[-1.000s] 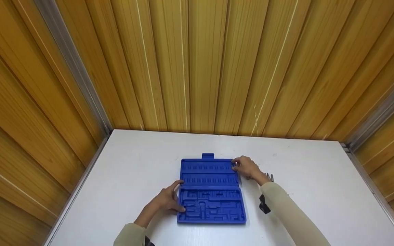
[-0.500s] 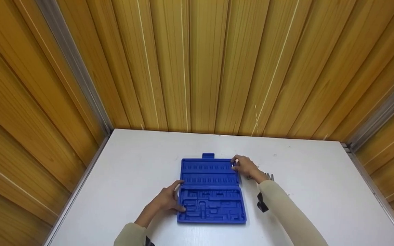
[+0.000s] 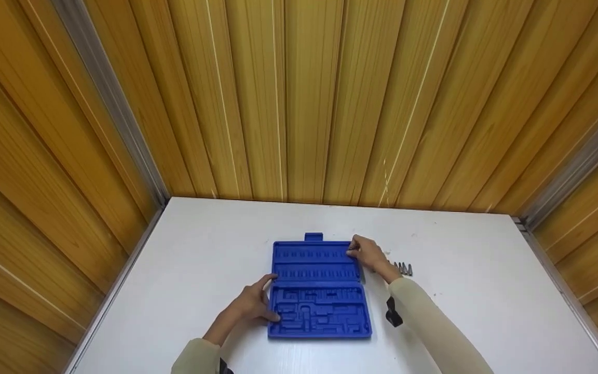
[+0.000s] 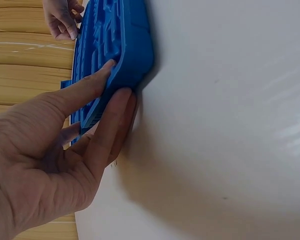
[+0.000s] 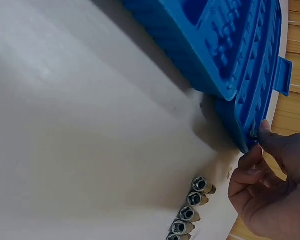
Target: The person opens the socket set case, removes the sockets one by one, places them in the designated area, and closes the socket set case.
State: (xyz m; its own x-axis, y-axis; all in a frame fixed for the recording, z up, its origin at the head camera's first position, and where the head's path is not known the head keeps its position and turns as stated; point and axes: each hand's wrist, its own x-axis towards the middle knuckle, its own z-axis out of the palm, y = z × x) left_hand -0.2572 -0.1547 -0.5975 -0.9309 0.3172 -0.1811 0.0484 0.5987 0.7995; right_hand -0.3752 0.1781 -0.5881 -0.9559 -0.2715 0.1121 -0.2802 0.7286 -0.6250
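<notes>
An open blue plastic socket-set case [image 3: 320, 336] lies flat, its lid [image 3: 315, 263] folded back toward the wall. Moulded slots fill both halves. My left hand [image 3: 251, 302] grips the left side near the hinge; in the left wrist view its thumb [image 4: 92, 85] presses on the rim and the fingers reach underneath. At the lid's far right corner, my right hand [image 3: 369, 254] pinches a small dark metal socket [image 5: 253, 134] between thumb and fingertips, low in the lid. The fingers partly hide it. Several metal sockets [image 5: 188, 214] stand in a row beside the right hand.
The white table [image 3: 216, 234] carries the case near its middle. Corrugated wood-pattern walls [image 3: 304, 104] rise behind and at both sides. A latch tab [image 3: 313, 237] sticks out from the lid's far edge.
My right hand has shifted slightly left over the lid corner, fingertips tilting downward. More of the socket row shows beside the wrist. My left hand keeps its grip on the case.
</notes>
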